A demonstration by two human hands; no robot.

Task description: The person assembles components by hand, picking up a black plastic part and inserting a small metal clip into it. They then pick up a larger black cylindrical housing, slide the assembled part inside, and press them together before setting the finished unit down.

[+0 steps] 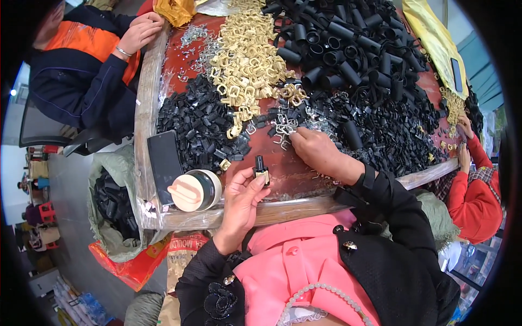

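Note:
My left hand (239, 200) is closed at the table's near edge, pinching a small black plastic part with a narrow upright top (260, 164). A bit of cream colour shows on that part by my fingertips. My right hand (324, 153) reaches farther in, with its fingers drawn together at a loose heap of silvery wire clips (284, 127). Whether a clip is between those fingertips is hidden. Left of the clips lie small black plastic pieces (198, 122). Beyond them spreads a long pile of cream-coloured loop pieces (247, 62), and black tubes (340, 35) are heaped far right.
A jar with a pale lid (191, 191) and a dark phone (165, 163) stand by the left corner of the wood-edged table (185, 220). An open sack (114, 163) of black parts sits beside it. Co-workers' hands (142, 33) are at the far left and right edges.

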